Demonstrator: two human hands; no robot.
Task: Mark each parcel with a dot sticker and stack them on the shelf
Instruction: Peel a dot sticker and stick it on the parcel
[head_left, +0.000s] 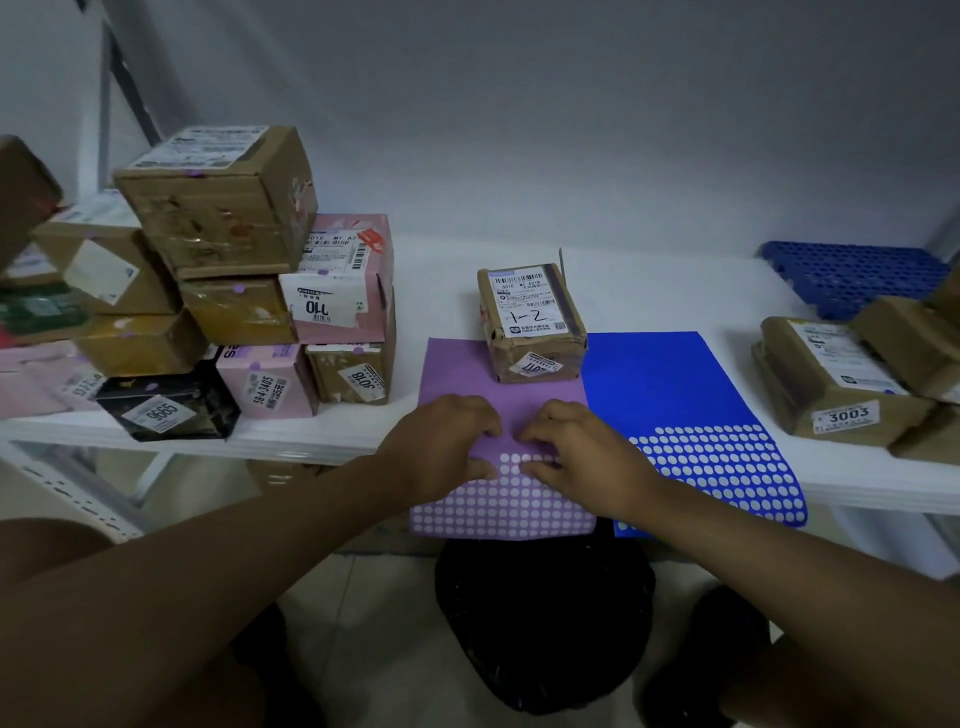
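Note:
A purple dot-sticker sheet (457, 374) lies on the white shelf (675, 296) in front of me. Both hands are on it, fingers curled down onto the sheet. My left hand (441, 441) presses its left part. Facing it, my right hand (587, 452) has its fingertips at the top rows of dots; whether it pinches a sticker I cannot tell. A small brown parcel (532, 322) marked "1-2" stands on the sheet's far edge. A blue sticker sheet (670, 384) lies to the right. Marked parcels (234, 280) are stacked at the left.
More brown parcels (836, 379) sit at the right, one labelled 3003. Behind them lies a blue plastic pallet (847, 275). A black bag-lined bin (540, 623) stands on the floor under the shelf edge. A white wall closes the back.

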